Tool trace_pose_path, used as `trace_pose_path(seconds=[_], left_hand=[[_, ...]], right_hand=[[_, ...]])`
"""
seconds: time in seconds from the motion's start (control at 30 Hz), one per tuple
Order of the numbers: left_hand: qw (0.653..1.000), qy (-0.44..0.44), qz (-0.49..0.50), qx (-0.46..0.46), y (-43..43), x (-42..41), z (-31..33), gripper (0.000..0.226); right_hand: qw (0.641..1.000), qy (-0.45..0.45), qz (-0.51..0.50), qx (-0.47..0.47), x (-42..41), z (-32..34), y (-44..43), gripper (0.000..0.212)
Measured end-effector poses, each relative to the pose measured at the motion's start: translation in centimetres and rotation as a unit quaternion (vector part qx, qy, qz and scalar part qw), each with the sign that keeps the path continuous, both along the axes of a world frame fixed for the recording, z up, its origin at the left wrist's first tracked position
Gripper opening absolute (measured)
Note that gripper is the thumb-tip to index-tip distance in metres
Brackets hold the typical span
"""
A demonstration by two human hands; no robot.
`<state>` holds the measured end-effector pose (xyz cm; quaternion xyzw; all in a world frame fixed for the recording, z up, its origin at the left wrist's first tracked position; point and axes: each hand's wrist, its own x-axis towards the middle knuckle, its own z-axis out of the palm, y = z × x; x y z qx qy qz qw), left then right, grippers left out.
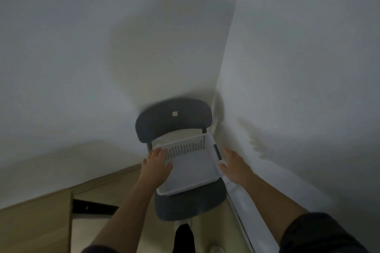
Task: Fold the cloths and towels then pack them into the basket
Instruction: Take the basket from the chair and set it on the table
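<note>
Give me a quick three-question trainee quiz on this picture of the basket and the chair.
1. True or false: the basket already holds folded towels.
2. What does the basket rest on? A) the floor B) the chair seat C) a table
3. Which side of the basket is each hand at?
Key: 1. False, it looks empty. 2. B. 3. The left hand is at its left side and the right hand at its right side.
</note>
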<state>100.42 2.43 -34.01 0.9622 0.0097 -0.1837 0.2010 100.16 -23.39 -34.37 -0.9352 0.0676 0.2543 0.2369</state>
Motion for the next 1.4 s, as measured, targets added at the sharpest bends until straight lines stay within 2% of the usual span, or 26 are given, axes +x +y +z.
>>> trace_pose_path(seconds=[0.1,0.2,0.33,0.43,0.53,0.63,0.7,0.8,0.9,1.0,1.1,1.17,1.27,1.4], left_hand=[[0.998,0.062,0.014,-0.016,1.5,3.9,-2.9,0.052],[0.982,0.142,0.104,-0.063,2.3,6.7,-5.8,0.055],[0.922,0.254,0.261,-0.129,2.8,8.4,-10.0,0.057],[0.881,0.292,0.338,-0.159,3.0,9.2,-13.0,0.053],[0.853,0.326,0.374,-0.161,3.2,9.3,-14.9,0.04],[0.829,0.359,0.39,-0.179,3.2,8.9,-16.0,0.033],[0.813,0.354,0.416,-0.202,3.1,8.9,-16.5,0.028],[0.824,0.323,0.421,-0.196,3.1,9.0,-16.1,0.027],[0.837,0.275,0.429,-0.198,3.9,8.5,-14.9,0.028],[0.851,0.204,0.434,-0.214,3.9,7.9,-12.0,0.025],[0.872,0.13,0.414,-0.225,2.8,6.4,-8.3,0.031],[0.876,0.085,0.409,-0.241,1.8,4.1,-5.5,0.025],[0.858,0.047,0.447,-0.248,1.1,0.5,-3.4,0.017],[0.805,0.143,0.494,-0.296,0.7,-6.9,-2.0,0.01]], right_hand=[[0.998,0.039,-0.04,0.002,3.5,-1.8,1.1,0.06],[0.995,0.07,-0.073,0.008,6.6,-3.8,1.7,0.058],[0.984,0.125,-0.12,0.032,9.4,-6.6,1.8,0.068],[0.967,0.172,-0.18,0.062,10.8,-9.1,1.5,0.075],[0.95,0.204,-0.222,0.075,11.8,-11.4,1.3,0.076],[0.943,0.214,-0.24,0.084,11.9,-13.0,1.5,0.061],[0.94,0.212,-0.25,0.092,11.9,-13.5,1.8,0.05],[0.942,0.201,-0.256,0.082,11.5,-13.2,1.8,0.035],[0.95,0.111,-0.287,0.048,10.2,-11.6,1.5,0.017],[0.955,0.021,-0.295,0.032,8.6,-9.1,1.3,0.028],[0.954,-0.031,-0.292,0.055,6.9,-6.4,0.7,0.027],[0.958,-0.061,-0.27,0.069,5.1,-4.4,0.0,0.024],[0.962,-0.085,-0.247,0.085,3.0,-2.8,-0.7,0.024],[0.972,-0.099,-0.191,0.096,-0.7,-0.4,-1.0,0.03]])
